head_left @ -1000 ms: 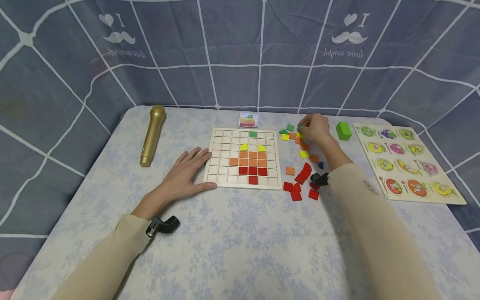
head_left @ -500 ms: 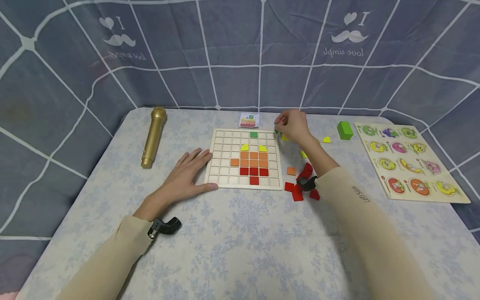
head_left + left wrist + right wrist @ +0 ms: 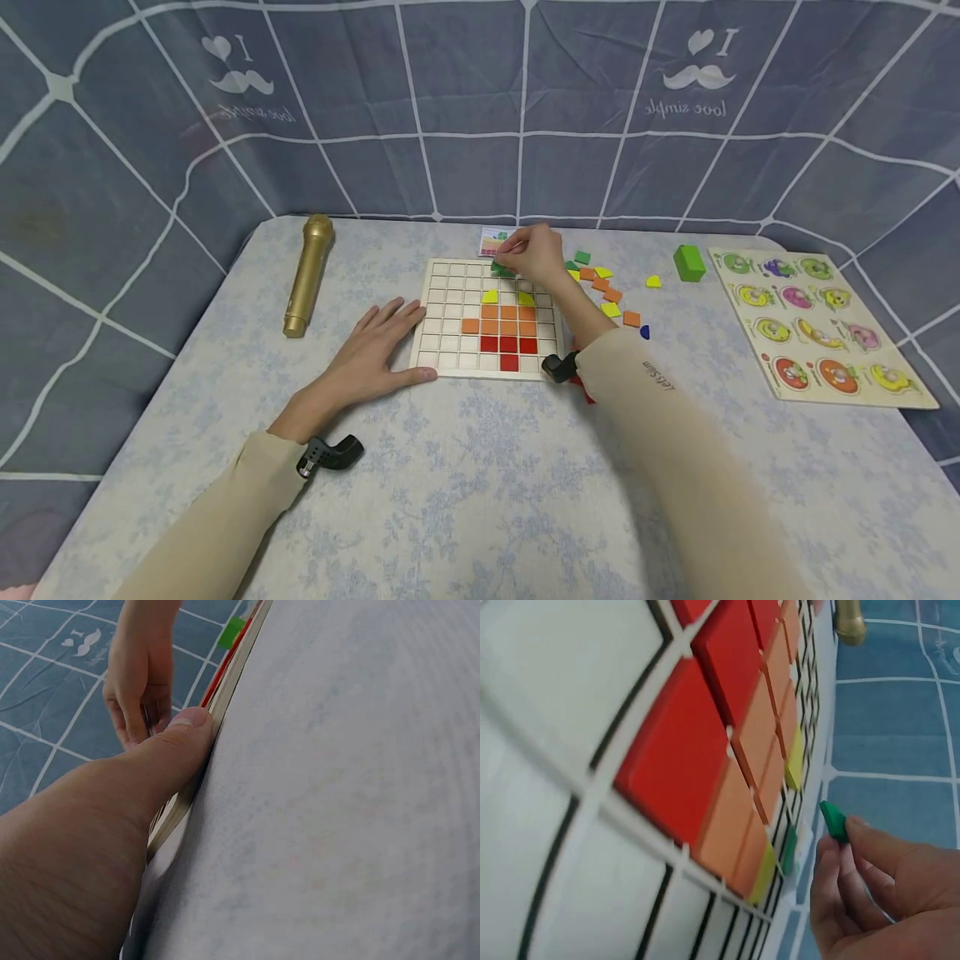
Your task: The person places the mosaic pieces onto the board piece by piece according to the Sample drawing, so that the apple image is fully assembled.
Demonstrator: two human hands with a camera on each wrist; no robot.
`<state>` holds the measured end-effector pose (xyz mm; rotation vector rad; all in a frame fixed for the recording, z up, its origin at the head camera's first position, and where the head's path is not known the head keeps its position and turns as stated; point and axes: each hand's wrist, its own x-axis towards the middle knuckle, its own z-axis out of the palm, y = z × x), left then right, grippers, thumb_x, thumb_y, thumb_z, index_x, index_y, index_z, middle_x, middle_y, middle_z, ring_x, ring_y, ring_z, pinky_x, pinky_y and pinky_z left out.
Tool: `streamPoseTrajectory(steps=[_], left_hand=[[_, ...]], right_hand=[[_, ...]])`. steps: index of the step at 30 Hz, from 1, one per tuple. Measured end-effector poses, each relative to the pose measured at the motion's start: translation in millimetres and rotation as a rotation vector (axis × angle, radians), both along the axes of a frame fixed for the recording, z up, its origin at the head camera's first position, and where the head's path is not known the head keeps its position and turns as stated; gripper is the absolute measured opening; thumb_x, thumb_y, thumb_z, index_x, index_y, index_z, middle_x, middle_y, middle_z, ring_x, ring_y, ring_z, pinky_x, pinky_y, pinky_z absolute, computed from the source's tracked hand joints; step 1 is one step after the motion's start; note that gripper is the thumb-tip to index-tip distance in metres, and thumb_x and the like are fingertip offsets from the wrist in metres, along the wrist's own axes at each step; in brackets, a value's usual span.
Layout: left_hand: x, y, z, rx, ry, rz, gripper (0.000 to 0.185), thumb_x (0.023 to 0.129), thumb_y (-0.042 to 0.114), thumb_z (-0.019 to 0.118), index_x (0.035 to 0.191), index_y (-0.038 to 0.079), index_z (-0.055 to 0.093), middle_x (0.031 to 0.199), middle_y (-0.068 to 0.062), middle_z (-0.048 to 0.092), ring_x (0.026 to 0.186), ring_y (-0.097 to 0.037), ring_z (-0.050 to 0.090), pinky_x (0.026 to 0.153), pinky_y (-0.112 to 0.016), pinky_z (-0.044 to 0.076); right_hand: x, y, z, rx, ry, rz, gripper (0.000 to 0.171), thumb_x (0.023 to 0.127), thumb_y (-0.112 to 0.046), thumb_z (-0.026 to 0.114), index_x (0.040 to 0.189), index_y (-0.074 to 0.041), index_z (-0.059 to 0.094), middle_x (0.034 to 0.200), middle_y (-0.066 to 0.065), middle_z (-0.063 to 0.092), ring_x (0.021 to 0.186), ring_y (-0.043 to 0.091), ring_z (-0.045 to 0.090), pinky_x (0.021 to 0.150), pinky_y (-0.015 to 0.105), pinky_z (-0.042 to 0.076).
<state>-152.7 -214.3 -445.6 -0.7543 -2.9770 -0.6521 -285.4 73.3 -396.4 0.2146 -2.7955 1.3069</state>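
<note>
1. A grey-blue cloth with a white grid pattern hangs behind the bench [image 3: 480, 483], which is covered in a pale flowered cloth.
2. The left hand [image 3: 372, 350] lies flat and relaxed on the bench, thumb against the near-left edge of the grid board [image 3: 450, 287]; pressing there should keep the board from sliding.
3. The right hand [image 3: 534, 254] pinches a small green tile [image 3: 834, 821] between its fingertips, just above the board's top rows, near the green tile already seated [image 3: 788, 850].
4. Judging by the narrow cells, the held tile should come down flat and square to the cell walls, released only once seated.
5. Loose tiles [image 3: 611, 296] lie right of the board; the sleeve should stay clear of them.
</note>
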Motion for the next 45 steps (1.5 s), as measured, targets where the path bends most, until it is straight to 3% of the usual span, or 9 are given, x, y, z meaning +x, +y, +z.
streamPoseTrajectory(steps=[5, 11, 13, 22, 27, 34, 40, 43, 45], left_hand=[[-0.4, 0, -0.1, -0.001, 0.002, 0.003, 0.103, 0.087, 0.057, 0.078, 0.165, 0.007, 0.035, 0.172, -0.014, 0.032, 0.163, -0.036, 0.017, 0.134, -0.057, 0.009], [-0.5, 2, -0.4, -0.001, -0.002, -0.004, 0.103, 0.087, 0.058, 0.078, 0.165, 0.008, 0.034, 0.172, -0.013, 0.032, 0.163, -0.035, 0.017, 0.134, -0.057, 0.009], [-0.7, 3, 0.2, 0.001, -0.002, -0.002, 0.103, 0.087, 0.058, 0.078, 0.165, 0.008, 0.034, 0.172, -0.013, 0.032, 0.164, -0.035, 0.017, 0.134, -0.056, 0.009], [-0.1, 3, 0.8, 0.0, -0.006, 0.003, 0.103, 0.087, 0.058, 0.078, 0.166, 0.008, 0.034, 0.172, -0.013, 0.031, 0.164, -0.035, 0.017, 0.133, -0.057, 0.009], [-0.3, 3, 0.9, -0.007, -0.003, 0.006, 0.103, 0.087, 0.059, 0.078, 0.165, 0.008, 0.034, 0.172, -0.013, 0.032, 0.164, -0.035, 0.016, 0.134, -0.056, 0.009], [0.0, 2, 0.5, -0.009, -0.006, 0.009, 0.103, 0.087, 0.058, 0.078, 0.165, 0.008, 0.034, 0.173, -0.013, 0.031, 0.164, -0.035, 0.016, 0.134, -0.055, 0.009], [-0.4, 2, 0.3, -0.01, -0.006, 0.008, 0.103, 0.087, 0.059, 0.077, 0.166, 0.008, 0.034, 0.173, -0.013, 0.031, 0.164, -0.034, 0.016, 0.134, -0.055, 0.008], [-0.7, 2, 0.3, -0.012, -0.007, 0.01, 0.103, 0.087, 0.058, 0.078, 0.166, 0.008, 0.034, 0.173, -0.013, 0.031, 0.164, -0.035, 0.015, 0.134, -0.055, 0.008], [-0.8, 1, 0.1, -0.018, -0.01, 0.011, 0.103, 0.087, 0.058, 0.078, 0.166, 0.008, 0.034, 0.173, -0.013, 0.031, 0.164, -0.035, 0.015, 0.134, -0.055, 0.008]], right_hand=[[-5.0, -9, -9.9, -0.016, -0.023, -0.001, 0.009, 0.094, -0.012, 0.081, 0.097, -0.004, 0.08, 0.086, 0.011, 0.075, 0.083, 0.024, 0.072, 0.078, 0.028, 0.058], [-6.1, -6, -17.9, 0.046, -0.029, 0.038, 0.01, 0.098, -0.014, 0.077, 0.101, -0.006, 0.082, 0.099, 0.011, 0.076, 0.103, 0.024, 0.06, 0.091, 0.037, 0.053], [-6.3, -5, -18.5, 0.049, -0.019, 0.057, 0.011, 0.098, -0.014, 0.077, 0.103, -0.005, 0.082, 0.103, 0.012, 0.078, 0.107, 0.026, 0.062, 0.096, 0.039, 0.054], [-6.4, -3, -16.9, 0.073, -0.023, 0.139, 0.011, 0.099, -0.007, 0.074, 0.104, -0.005, 0.083, 0.11, 0.012, 0.079, 0.101, 0.024, 0.073, 0.095, 0.037, 0.06], [-4.8, 6, -13.3, 0.099, -0.005, 0.172, 0.016, 0.101, -0.007, 0.07, 0.112, -0.002, 0.081, 0.113, 0.015, 0.078, 0.106, 0.028, 0.072, 0.103, 0.041, 0.054], [-5.8, 39, -8.9, 0.108, 0.035, 0.138, 0.019, 0.101, -0.006, 0.068, 0.113, 0.002, 0.079, 0.112, 0.02, 0.077, 0.104, 0.035, 0.071, 0.094, 0.047, 0.056], [-7.8, 79, -5.9, 0.138, 0.031, 0.05, 0.021, 0.101, -0.005, 0.067, 0.117, 0.004, 0.077, 0.117, 0.025, 0.074, 0.109, 0.038, 0.069, 0.096, 0.05, 0.057], [-9.9, 95, -10.1, 0.127, -0.01, -0.01, 0.022, 0.101, -0.009, 0.07, 0.119, 0.002, 0.077, 0.117, 0.023, 0.075, 0.11, 0.036, 0.068, 0.096, 0.046, 0.056], [-10.8, 101, -13.5, 0.131, -0.038, -0.032, 0.022, 0.1, -0.013, 0.073, 0.117, -0.001, 0.079, 0.115, 0.021, 0.076, 0.106, 0.033, 0.067, 0.09, 0.039, 0.056]])
